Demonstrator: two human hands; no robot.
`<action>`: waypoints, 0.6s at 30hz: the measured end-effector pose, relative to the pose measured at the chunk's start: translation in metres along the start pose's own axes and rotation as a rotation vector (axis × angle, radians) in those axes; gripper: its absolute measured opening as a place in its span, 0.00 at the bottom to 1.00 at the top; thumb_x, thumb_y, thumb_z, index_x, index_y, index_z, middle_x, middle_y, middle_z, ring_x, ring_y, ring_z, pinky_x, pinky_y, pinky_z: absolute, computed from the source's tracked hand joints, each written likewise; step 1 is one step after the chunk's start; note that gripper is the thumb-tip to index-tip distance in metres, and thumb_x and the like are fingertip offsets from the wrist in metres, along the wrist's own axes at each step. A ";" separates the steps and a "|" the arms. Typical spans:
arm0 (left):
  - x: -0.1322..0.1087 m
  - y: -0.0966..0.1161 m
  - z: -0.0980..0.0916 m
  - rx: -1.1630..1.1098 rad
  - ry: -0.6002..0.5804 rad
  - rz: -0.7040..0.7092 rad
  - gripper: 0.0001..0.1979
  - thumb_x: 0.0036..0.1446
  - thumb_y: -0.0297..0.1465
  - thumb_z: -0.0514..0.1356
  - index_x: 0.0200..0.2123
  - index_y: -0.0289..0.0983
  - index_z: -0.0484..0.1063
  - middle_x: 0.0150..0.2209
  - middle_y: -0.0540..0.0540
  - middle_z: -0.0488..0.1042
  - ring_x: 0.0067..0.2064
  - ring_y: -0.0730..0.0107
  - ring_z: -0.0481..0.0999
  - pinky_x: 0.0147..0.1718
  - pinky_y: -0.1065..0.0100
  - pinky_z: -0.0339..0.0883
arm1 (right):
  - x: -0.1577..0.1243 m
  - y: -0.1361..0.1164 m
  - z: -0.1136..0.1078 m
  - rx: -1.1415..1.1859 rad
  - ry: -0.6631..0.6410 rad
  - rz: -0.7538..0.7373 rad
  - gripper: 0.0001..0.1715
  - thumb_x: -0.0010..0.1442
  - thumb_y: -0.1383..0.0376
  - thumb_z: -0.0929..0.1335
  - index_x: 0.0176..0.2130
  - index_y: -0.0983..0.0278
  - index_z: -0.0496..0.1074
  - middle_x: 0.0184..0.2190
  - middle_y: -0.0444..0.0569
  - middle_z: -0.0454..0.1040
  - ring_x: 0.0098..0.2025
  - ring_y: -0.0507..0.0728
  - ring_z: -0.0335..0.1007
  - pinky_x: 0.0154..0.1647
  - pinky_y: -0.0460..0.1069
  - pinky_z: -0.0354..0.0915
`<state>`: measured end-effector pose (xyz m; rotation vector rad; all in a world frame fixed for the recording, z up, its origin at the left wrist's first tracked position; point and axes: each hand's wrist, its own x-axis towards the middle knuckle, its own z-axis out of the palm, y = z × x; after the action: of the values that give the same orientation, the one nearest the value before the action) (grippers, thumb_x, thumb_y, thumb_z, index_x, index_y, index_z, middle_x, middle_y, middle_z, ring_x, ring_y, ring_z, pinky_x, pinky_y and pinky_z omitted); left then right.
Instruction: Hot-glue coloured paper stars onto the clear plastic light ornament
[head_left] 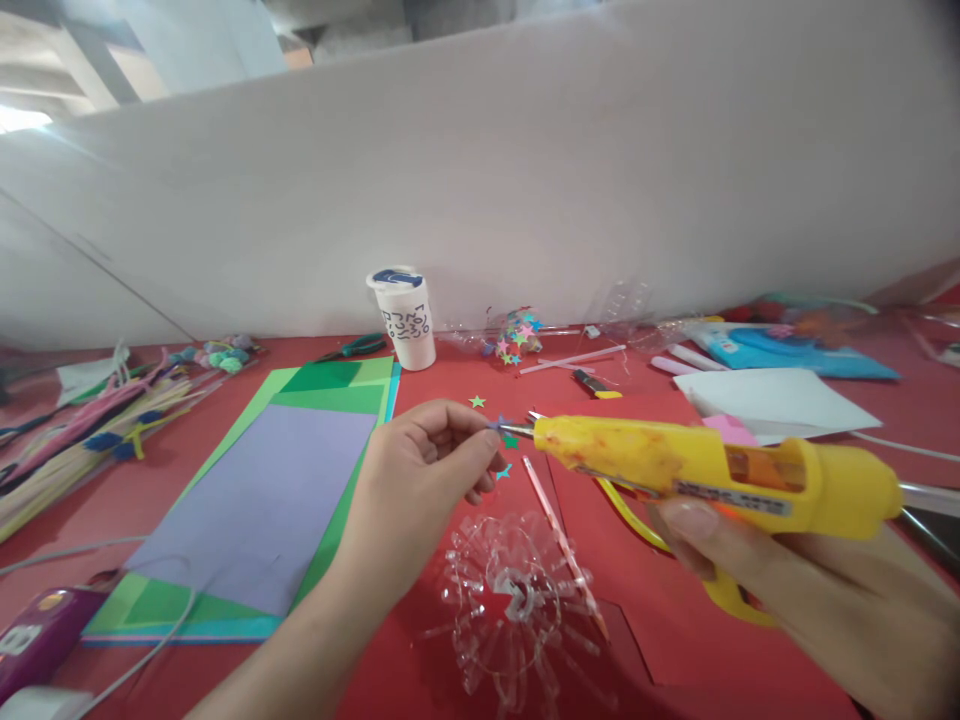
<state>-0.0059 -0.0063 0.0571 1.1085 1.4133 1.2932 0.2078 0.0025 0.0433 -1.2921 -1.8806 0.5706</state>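
Observation:
My right hand is wrapped round a yellow hot glue gun, its metal nozzle aimed left. The nozzle tip meets a small purple-blue star pinched between the thumb and finger of my left hand. Whether glue is coming out is too small to tell. Just past my fingertips lie a light green star, a dark green star and a blue star on the red surface. Below my left hand sits a clear plastic piece with many radiating strips, beside a pink pencil.
A white lidded cup stands near the white wall. Left are stacked coloured papers, pipe cleaners and a purple device with a cable. At the back are a bag of stars, glue sticks and a utility knife.

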 end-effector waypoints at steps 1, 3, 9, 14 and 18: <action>0.000 0.000 0.000 0.000 -0.002 -0.001 0.04 0.48 0.28 0.61 0.23 0.35 0.72 0.18 0.53 0.72 0.20 0.80 0.69 0.20 0.78 0.64 | 0.000 0.000 0.000 -0.006 -0.009 0.018 0.23 0.53 0.48 0.65 0.15 0.58 0.67 0.11 0.42 0.69 0.12 0.54 0.64 0.08 0.45 0.63; 0.000 0.000 -0.001 0.006 -0.003 -0.005 0.04 0.48 0.28 0.62 0.23 0.36 0.72 0.19 0.53 0.72 0.20 0.80 0.69 0.20 0.78 0.64 | 0.000 0.000 0.000 -0.006 -0.019 0.038 0.24 0.53 0.48 0.65 0.15 0.58 0.67 0.11 0.43 0.69 0.12 0.54 0.64 0.09 0.45 0.64; -0.003 0.002 0.002 0.075 0.038 0.007 0.03 0.48 0.28 0.62 0.23 0.37 0.71 0.19 0.53 0.73 0.21 0.78 0.68 0.21 0.75 0.64 | -0.002 -0.002 0.002 -0.002 -0.056 0.060 0.20 0.51 0.46 0.67 0.21 0.57 0.72 0.13 0.44 0.70 0.14 0.55 0.64 0.11 0.47 0.63; -0.001 -0.001 0.001 0.084 0.057 0.034 0.04 0.48 0.29 0.62 0.23 0.37 0.72 0.19 0.53 0.73 0.21 0.78 0.68 0.21 0.76 0.63 | 0.003 -0.004 0.000 0.032 -0.012 0.264 0.25 0.51 0.41 0.64 0.25 0.59 0.71 0.20 0.45 0.72 0.22 0.56 0.67 0.19 0.48 0.63; 0.011 -0.010 -0.002 0.015 -0.012 -0.011 0.04 0.49 0.28 0.62 0.23 0.35 0.72 0.20 0.52 0.74 0.20 0.79 0.69 0.20 0.76 0.64 | 0.020 0.019 0.009 0.092 -0.177 0.325 0.20 0.52 0.55 0.67 0.16 0.61 0.61 0.12 0.40 0.60 0.15 0.49 0.54 0.16 0.45 0.54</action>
<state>-0.0105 0.0039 0.0466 1.1157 1.4199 1.2681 0.2079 0.0291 0.0313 -1.5393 -1.7695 0.9569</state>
